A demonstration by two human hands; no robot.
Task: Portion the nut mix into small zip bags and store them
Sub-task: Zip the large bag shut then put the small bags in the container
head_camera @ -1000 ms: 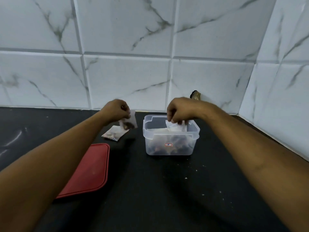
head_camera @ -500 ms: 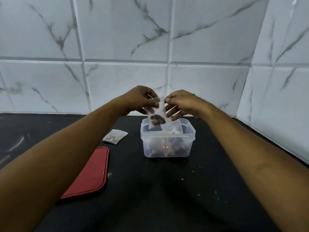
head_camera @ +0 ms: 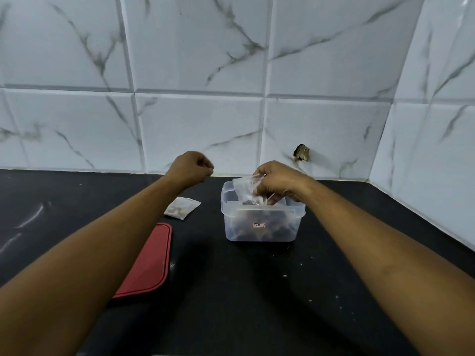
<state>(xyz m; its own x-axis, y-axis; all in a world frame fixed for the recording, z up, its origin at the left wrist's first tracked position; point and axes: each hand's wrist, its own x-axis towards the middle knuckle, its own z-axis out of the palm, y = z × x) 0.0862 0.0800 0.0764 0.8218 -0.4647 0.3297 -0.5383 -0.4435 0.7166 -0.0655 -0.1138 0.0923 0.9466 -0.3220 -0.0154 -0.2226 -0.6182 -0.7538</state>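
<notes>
I see the right hand [head_camera: 276,182] pinching a small bag [head_camera: 246,187] at the mouth of the tub [head_camera: 229,223], the bag's lower end hidden. The left hand [head_camera: 191,167] is a curled fist, seemingly empty. I can't read the tub's red-edged sticker [head_camera: 259,225].

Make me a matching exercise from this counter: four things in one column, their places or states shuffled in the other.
Things:
1. red lid
2. clear tub
3. left hand
4. right hand

States:
A. grips a zip bag over the tub
B. lies flat on the counter, left of the tub
C. curled into a fist, off to the side of the tub
D. stands upright with no lid on

Pairs: 1-B, 2-D, 3-C, 4-A
</notes>
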